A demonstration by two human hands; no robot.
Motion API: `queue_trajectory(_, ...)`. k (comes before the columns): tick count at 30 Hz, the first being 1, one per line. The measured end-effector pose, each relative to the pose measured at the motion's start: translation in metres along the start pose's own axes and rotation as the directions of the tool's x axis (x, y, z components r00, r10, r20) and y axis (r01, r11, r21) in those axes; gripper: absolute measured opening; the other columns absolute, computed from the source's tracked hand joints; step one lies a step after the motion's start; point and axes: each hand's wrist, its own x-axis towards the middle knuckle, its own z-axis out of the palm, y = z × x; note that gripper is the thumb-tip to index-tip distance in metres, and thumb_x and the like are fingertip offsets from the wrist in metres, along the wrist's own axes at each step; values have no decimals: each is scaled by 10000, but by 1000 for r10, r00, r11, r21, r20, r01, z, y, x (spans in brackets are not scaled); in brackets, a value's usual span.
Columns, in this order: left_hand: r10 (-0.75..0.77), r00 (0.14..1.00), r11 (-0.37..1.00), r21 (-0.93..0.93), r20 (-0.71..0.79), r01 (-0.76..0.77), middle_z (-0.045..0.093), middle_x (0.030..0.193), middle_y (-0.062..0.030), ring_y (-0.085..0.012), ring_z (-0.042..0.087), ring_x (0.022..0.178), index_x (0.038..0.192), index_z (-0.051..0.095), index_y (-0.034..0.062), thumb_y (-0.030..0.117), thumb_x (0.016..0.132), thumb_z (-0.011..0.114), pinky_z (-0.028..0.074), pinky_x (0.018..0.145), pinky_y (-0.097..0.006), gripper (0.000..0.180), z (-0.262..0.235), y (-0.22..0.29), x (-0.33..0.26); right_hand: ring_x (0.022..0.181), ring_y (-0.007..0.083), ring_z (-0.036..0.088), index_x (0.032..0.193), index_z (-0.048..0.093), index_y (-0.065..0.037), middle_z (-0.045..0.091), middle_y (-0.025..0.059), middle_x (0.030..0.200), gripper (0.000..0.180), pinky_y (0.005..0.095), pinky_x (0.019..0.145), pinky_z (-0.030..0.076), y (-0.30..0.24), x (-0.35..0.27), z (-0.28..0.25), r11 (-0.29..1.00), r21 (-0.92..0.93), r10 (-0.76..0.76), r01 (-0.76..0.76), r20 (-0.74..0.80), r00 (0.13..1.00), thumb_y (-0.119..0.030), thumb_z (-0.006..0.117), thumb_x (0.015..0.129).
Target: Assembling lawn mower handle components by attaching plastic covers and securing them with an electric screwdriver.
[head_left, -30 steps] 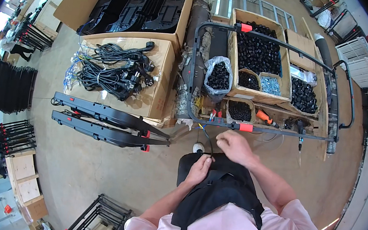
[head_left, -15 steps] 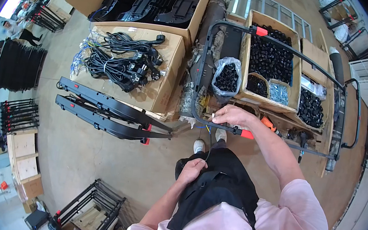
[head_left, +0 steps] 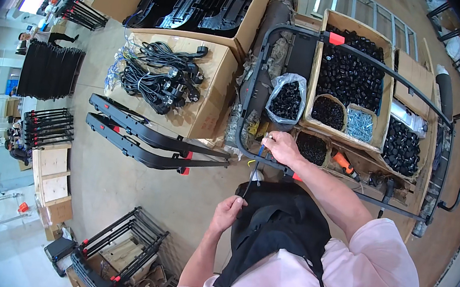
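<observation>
A black cable [head_left: 249,187] runs up from my left hand [head_left: 225,212], whose closed fingers pinch it in front of the black apron. Its upper end splits into a blue wire [head_left: 262,150] and a yellow wire [head_left: 251,162]. My right hand [head_left: 282,149] is closed at the near left corner of a black tubular frame [head_left: 251,89], fingertips pinching the top of the blue wire. What else lies under those fingers is hidden. The frame rests across the parts bench and has red pieces on its bars.
Bundled power cords [head_left: 161,75] lie on a cardboard box to the left. Two black curved rails [head_left: 139,138] jut out below it. Beyond the frame, a wooden crate [head_left: 322,69] holds black caps and screws, beside a plastic bag [head_left: 285,101] of black parts. An orange power tool [head_left: 344,163] lies nearby.
My left hand has risen slightly and moved left with the cable. My right hand stays at the frame's corner, and more of the blue wire shows below its fingers. The view has shifted.
</observation>
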Motion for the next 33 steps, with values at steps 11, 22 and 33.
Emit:
queue_trajectory(11, 61, 995, 997, 38, 79, -64, 661, 807, -53, -136, 647, 749, 1112, 694, 11, 295, 1110, 487, 534, 731, -324, 351, -11, 55, 46, 634, 249, 685, 958, 635, -16, 683, 129, 797, 287, 395, 636, 535, 13, 34, -8, 935, 350, 124, 55, -468, 875, -281, 580, 1053)
queue_trajectory(22, 126, 962, 985, -146, 244, -92, 718, 899, -70, -141, 680, 830, 1169, 672, -28, 217, 1127, 510, 558, 783, -299, 297, 1, 62, 125, 733, 133, 698, 1410, 567, 14, 710, 83, 992, 557, 258, 556, 518, -29, 44, -56, 834, 552, 175, 5, -272, 946, -205, 745, 929)
queue_trajectory(33, 232, 965, 968, -125, 124, -217, 657, 841, 5, -82, 587, 761, 1152, 713, 18, 228, 1106, 570, 509, 734, -254, 258, 12, 48, 122, 639, 134, 558, 955, 742, -8, 633, 34, 733, 392, 335, 607, 453, -26, 17, -6, 949, 294, 145, -111, -97, 985, -369, 621, 1048)
